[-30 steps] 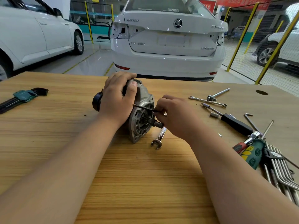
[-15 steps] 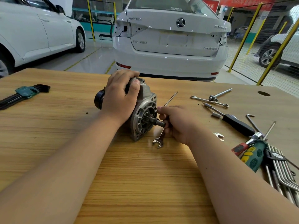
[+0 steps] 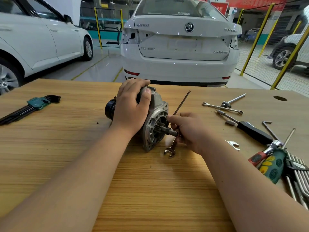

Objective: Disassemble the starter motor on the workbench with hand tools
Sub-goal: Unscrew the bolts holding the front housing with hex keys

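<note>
**Handling the Long Rod at the Drive-End Housing**

The grey cast-metal starter motor [image 3: 157, 111] lies on its side near the middle of the light wooden desk [image 3: 150, 190]. Its round flange and dark steel pinion shaft [image 3: 170, 131] face right.

The left hand [image 3: 130, 109] lies over the top of the housing, with its fingers [image 3: 133, 83] curled round the far side and the thumb pressed on the near side. The right hand [image 3: 190, 129] is just beside the flange. Its fingers [image 3: 173, 118] pinch the lower end of a long, thin, dark brown metal rod [image 3: 181, 103], which slants up and away to the right.

The rod is probably a through-bolt, and the step is probably its removal. Whether its tip is clear of the housing is hidden by the right hand.

1. Hold the housing firmly against the desk so that it cannot roll.
2. Draw the rod along its own axis. Do not lever it sideways, because a thin rod bends easily and may bind in its bore.
3. Lay the rod down well apart from the other tools.

A silver open-ended spanner [image 3: 170, 149] lies on the desk under the right hand. Avoid knocking it.
</note>
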Demonstrator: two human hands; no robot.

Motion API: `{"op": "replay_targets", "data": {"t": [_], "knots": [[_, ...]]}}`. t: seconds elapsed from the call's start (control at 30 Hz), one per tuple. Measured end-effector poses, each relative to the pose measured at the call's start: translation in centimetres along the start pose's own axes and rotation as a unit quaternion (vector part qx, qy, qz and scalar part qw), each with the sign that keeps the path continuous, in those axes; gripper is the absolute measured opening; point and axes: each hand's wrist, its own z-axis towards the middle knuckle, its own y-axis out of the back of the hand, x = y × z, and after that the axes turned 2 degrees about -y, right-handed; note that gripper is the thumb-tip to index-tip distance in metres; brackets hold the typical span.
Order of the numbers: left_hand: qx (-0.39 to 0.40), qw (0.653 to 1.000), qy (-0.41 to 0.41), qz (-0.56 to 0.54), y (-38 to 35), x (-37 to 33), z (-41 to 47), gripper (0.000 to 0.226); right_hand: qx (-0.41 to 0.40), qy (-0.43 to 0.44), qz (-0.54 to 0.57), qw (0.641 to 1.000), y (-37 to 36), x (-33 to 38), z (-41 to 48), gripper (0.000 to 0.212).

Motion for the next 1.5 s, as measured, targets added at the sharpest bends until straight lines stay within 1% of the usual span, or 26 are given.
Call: {"op": "replay_targets", "data": {"t": [0.07, 0.13, 0.2, 0.23, 0.27, 0.37, 0.47, 0.6, 0.67, 0.73, 0.77, 0.8, 0.83, 0.87, 0.9, 0.93, 0.97, 1.0, 1.07, 1.13, 1.27, 1.37, 1.5], "knots": [[-0.001, 1.000, 0.001, 0.000, 0.0, 0.0, 0.0, 0.039, 0.009, 0.040, -0.054, 0.998, 0.3, 0.2, -0.1, 0.025], [0.001, 1.000, 0.002, 0.000, 0.0, 0.0, 0.0, 0.039, 0.000, 0.095, -0.147, 0.985, 0.6, 0.6, -0.3, 0.025], [0.004, 1.000, 0.002, 0.000, 0.0, 0.0, 0.0, 0.040, -0.024, 0.153, -0.266, 0.951, 0.7, 0.9, -0.6, 0.025], [0.004, 1.000, 0.002, 0.000, 0.0, 0.0, 0.0, 0.040, -0.036, 0.173, -0.313, 0.933, 0.7, 1.0, -0.8, 0.026], [0.004, 1.000, 0.002, 0.001, 0.0, 0.0, 0.0, 0.040, -0.043, 0.184, -0.337, 0.922, 0.7, 1.1, -0.9, 0.027], [0.005, 1.000, 0.001, 0.000, 0.0, 0.1, 0.0, 0.041, -0.061, 0.203, -0.345, 0.914, 0.6, 1.2, -1.1, 0.025], [0.008, 1.000, 0.003, -0.002, 0.1, 0.1, 0.0, 0.041, -0.092, 0.233, -0.364, 0.897, 0.3, 1.3, -1.5, 0.010], [0.015, 1.000, 0.005, -0.002, 0.2, 0.0, 0.0, 0.041, -0.108, 0.313, -0.437, 0.836, 0.2, 1.6, -1.7, 0.010], [0.014, 1.000, 0.001, 0.001, 0.2, -0.1, 0.0, 0.041, -0.100, 0.336, -0.455, 0.818, 0.4, 1.8, -1.9, 0.010], [0.014, 1.000, 0.002, 0.002, 0.2, -0.1, 0.0, 0.041, -0.091, 0.349, -0.462, 0.810, 0.7, 1.7, -2.1, 0.014], [0.014, 1.000, 0.004, 0.000, 0.2, 0.0, 0.0, 0.041, -0.093, 0.346, -0.453, 0.816, 0.9, 1.7, -2.1, 0.016], [0.015, 1.000, 0.006, -0.002, 0.2, 0.0, 0.0, 0.041, -0.099, 0.330, -0.420, 0.840, 1.0, 1.7, -2.0, 0.016], [0.017, 1.000, 0.007, -0.003, 0.2, -0.1, 0.0, 0.041, -0.104, 0.295, -0.354, 0.881, 1.3, 1.7, -1.9, 0.016], [0.017, 1.000, 0.008, -0.004, 0.2, -0.1, 0.0, 0.041, -0.098, 0.243, -0.259, 0.930, 1.4, 1.8, -1.7, 0.014], [0.018, 1.000, 0.009, -0.005, 0.2, -0.1, 0.0, 0.041, -0.078, 0.175, -0.151, 0.970, 1.5, 1.8, -1.6, 0.010], [0.018, 1.000, 0.008, -0.005, 0.2, -0.1, 0.0, 0.041, -0.051, 0.102, -0.050, 0.992, 1.5, 1.7, -1.4, 0.007], [0.018, 1.000, 0.008, -0.004, 0.2, -0.1, 0.0, 0.041, -0.030, 0.041, 0.022, 0.998, 1.3, 1.5, -1.2, 0.006], [0.017, 1.000, 0.008, -0.004, 0.2, -0.1, 0.0, 0.041, -0.017, -0.003, 0.058, 0.998, 1.1, 1.3, -1.0, 0.006], [0.018, 1.000, 0.008, -0.003, 0.2, 0.0, 0.0, 0.041, 0.002, -0.047, 0.083, 0.995, 0.5, 0.7, -0.7, 0.008], [0.019, 1.000, 0.006, -0.002, 0.2, 0.1, 0.0, 0.041, 0.014, -0.059, 0.101, 0.993, 0.0, 0.5, -0.5, 0.011], [0.016, 1.000, 0.005, -0.001, 0.1, 0.0, 0.0, 0.040, -0.006, -0.067, 0.128, 0.989, -0.3, 0.5, -0.5, 0.013], [0.015, 1.000, 0.007, -0.002, 0.1, 0.0, 0.0, 0.041, -0.007, -0.073, 0.124, 0.990, -0.2, 0.3, -0.5, 0.013], [0.014, 1.000, 0.004, 0.000, 0.2, 0.0, 0.0, 0.041, 0.010, -0.073, 0.094, 0.993, -0.2, 0.2, -0.3, 0.013]]}}
